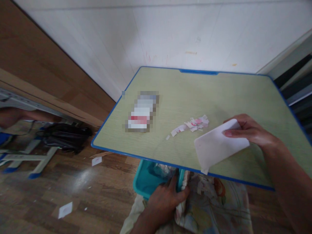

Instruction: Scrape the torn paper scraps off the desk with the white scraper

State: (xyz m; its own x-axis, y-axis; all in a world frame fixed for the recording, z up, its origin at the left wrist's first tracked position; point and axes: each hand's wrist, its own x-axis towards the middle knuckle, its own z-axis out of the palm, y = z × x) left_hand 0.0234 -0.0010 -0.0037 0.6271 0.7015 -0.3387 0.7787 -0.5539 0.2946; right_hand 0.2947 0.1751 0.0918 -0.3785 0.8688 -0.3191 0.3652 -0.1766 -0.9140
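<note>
Right hand [240,128]: reaches in over the counter [165,79] from the person's right side, forearm slanting inward and away from the body, wrist roughly in line with it. Thumb laid flat across the upper face of a white piece [212,148], fingers tucked behind its far edge; a firm pinch at the right-hand end.

Left hand [164,198]: lower, in front of the counter's near edge, forearm rising from the lap side. Grasping the side of a teal bin [141,183], index finger stretched forward along the inside, thumb on the outer side by a patterned cloth [219,208].

White piece: roughly rectangular, rounded corners, over the near right part of the counter, tilted. Long axis runs obliquely, from the near left up to the far right at the fingers. A small tab at its near left corner points towards the person and overlaps the blue edging in my view. Whether it touches the surface: cannot tell.

Torn paper scraps [197,123] lie just beyond its left end, trailing off leftward.
</note>
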